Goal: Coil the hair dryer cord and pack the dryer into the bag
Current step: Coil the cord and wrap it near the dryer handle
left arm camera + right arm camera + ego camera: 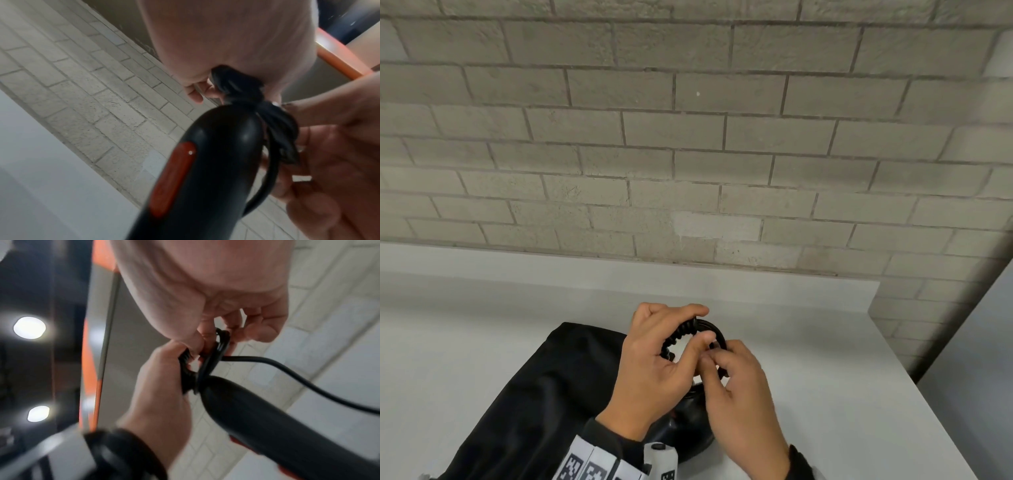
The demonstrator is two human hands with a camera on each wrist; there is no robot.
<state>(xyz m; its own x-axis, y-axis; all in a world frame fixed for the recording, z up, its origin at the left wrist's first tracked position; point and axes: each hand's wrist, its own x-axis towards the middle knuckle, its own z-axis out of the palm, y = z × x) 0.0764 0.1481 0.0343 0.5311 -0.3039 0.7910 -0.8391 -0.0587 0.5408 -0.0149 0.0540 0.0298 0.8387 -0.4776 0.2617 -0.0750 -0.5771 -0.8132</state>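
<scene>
A: Cord (697, 337) position: looped into a small black coil above the dryer's handle end, held off the table (825, 359).

B: Grip state?

A: Left hand (654, 363) is clenched around the ribbed strain-relief side of the coil. Right hand (736, 383) pinches the smooth strands on the opposite side with its fingertips (207, 337). One loose length of cord trails away to the side in the right wrist view.

B: Dryer location?

A: Hair dryer (205, 170), black with an orange-red switch, sits below both hands, handle pointing up. Bag (544, 387), black fabric, lies flat on the white table just beside it. Brick wall (688, 137) stands behind.
</scene>
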